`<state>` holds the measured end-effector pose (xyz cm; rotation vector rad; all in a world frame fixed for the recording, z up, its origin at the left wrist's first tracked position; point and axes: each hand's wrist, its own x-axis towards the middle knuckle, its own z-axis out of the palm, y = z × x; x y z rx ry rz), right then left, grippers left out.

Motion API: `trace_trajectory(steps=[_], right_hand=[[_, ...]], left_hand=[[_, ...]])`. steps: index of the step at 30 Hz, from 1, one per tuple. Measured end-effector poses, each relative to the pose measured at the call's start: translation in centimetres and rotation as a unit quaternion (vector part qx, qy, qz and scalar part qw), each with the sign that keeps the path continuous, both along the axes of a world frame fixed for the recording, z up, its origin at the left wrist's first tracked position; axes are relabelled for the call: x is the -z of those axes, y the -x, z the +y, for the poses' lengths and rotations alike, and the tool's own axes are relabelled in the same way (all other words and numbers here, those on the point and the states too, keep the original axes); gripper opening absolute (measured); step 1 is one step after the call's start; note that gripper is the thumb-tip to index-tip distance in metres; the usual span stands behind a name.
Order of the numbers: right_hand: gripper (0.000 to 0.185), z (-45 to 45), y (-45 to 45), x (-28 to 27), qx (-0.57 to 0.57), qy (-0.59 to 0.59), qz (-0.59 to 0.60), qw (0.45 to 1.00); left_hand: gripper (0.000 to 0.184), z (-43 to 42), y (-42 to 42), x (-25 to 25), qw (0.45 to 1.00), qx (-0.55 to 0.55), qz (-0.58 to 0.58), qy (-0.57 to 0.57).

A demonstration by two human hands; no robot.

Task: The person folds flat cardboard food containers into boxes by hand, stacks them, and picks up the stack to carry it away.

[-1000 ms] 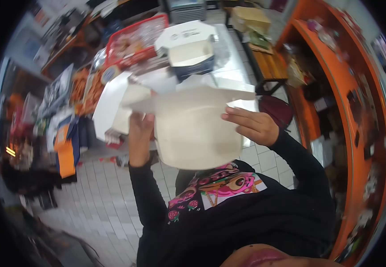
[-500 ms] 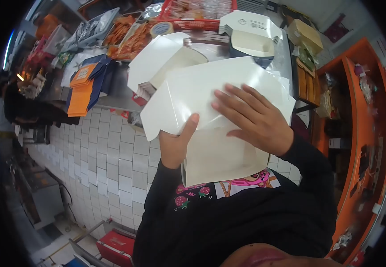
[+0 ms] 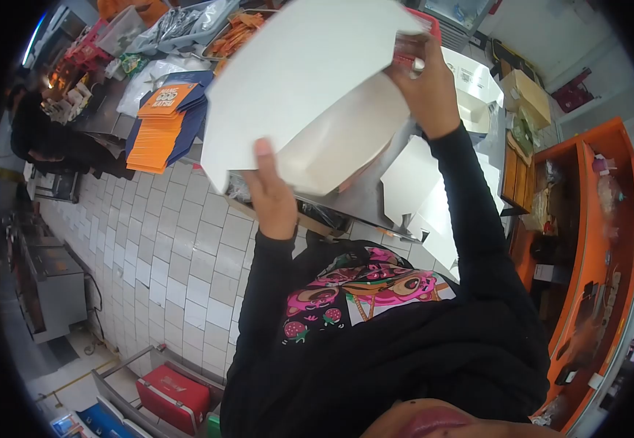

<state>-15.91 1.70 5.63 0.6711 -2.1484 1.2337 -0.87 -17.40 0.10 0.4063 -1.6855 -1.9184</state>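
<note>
A white folding paper food box (image 3: 298, 87) is held up over the table's front edge, its wide flap raised and its cream inside facing me. My left hand (image 3: 271, 197) grips its lower left edge, thumb on the white face and fingers behind. At its right corner, my right hand (image 3: 428, 91) has closed on the edge; some fingertips are hidden behind the board. White unfolded box blanks (image 3: 423, 179) lie on the table beneath my right forearm. Another white box (image 3: 472, 106) stands open behind that forearm, with print on its flap.
Orange and navy printed card pieces (image 3: 162, 131) lie stacked on the table's left. Trays of orange-brown food (image 3: 238, 35) are behind. An orange shelf unit (image 3: 609, 241) stands at right, a red case (image 3: 174, 398) at lower left. A person in dark clothes (image 3: 54, 139) is far left.
The paper box has moved up and left, away from my body, and tilted. My right hand has gone from lying on the flap to gripping the far right corner. Box blanks at right are uncovered.
</note>
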Motion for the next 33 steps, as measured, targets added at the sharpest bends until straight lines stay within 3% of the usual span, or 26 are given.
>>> trace_trajectory(steps=[1, 2, 3, 5, 7, 8, 10, 17, 19, 21, 23, 25, 29, 33], right_hand=[[0.060, 0.0, 1.2, 0.3, -0.003, -0.001, 0.001, 1.000], [0.055, -0.3, 2.1, 0.3, 0.010, -0.061, -0.092, 0.994], [0.051, -0.4, 3.1, 0.4, 0.023, -0.121, -0.184, 0.975], [0.049, 0.3, 6.1, 3.9, -0.018, -0.130, -0.115, 0.985], [0.053, 1.2, 8.1, 6.6, -0.139, -0.248, -0.187, 0.940], [0.056, 1.8, 9.0, 8.5, -0.140, -0.294, -0.198, 0.924], [0.067, 2.5, 9.3, 10.6, -0.101, -0.404, -0.152, 0.896], [0.052, 0.5, 7.2, 9.7, 0.033, -0.395, -0.215, 0.893], [0.048, 0.4, 6.0, 9.9, 0.059, -0.263, -0.008, 0.963], [0.043, -0.9, 1.7, 7.4, -0.031, -0.231, 0.000, 0.972], [0.039, -2.7, -3.9, 6.5, -0.131, -0.271, -0.228, 0.926], [0.032, -4.8, -6.9, 7.7, -0.075, -0.374, -0.178, 0.907], [0.028, -5.6, -6.7, 10.0, -0.046, -0.336, -0.143, 0.930], [0.024, -5.1, -7.4, 10.9, -0.066, -0.358, -0.134, 0.922]], left_hand=[[0.060, -0.5, 0.2, 0.1, 1.000, -0.003, 0.001, -0.001], [0.064, -0.8, 0.4, -0.2, 0.981, 0.056, 0.021, -0.182], [0.063, -0.8, 0.7, 0.9, 0.992, 0.112, 0.028, -0.046], [0.062, -0.9, 1.3, 3.0, 0.956, 0.172, 0.089, 0.222], [0.055, -1.1, 1.3, 5.7, 0.845, 0.148, 0.042, 0.512], [0.055, -1.3, 1.2, 7.3, 0.846, 0.148, 0.041, 0.510], [0.043, -1.6, 0.9, 9.7, 0.785, 0.158, 0.037, 0.598], [0.033, 0.0, 1.9, 9.7, 0.787, 0.137, 0.089, 0.595], [0.034, 0.4, 2.6, 9.8, 0.795, 0.115, 0.101, 0.587], [0.031, 0.6, 2.8, 9.6, 0.806, 0.118, 0.093, 0.572], [0.030, 0.8, 2.8, 10.0, 0.814, 0.129, 0.084, 0.560], [0.029, 0.8, 2.9, 10.9, 0.805, 0.126, 0.118, 0.568], [0.024, 0.6, 2.5, 10.2, 0.804, 0.150, 0.130, 0.560], [0.024, -1.2, 2.6, 10.5, 0.762, 0.140, 0.144, 0.616]])
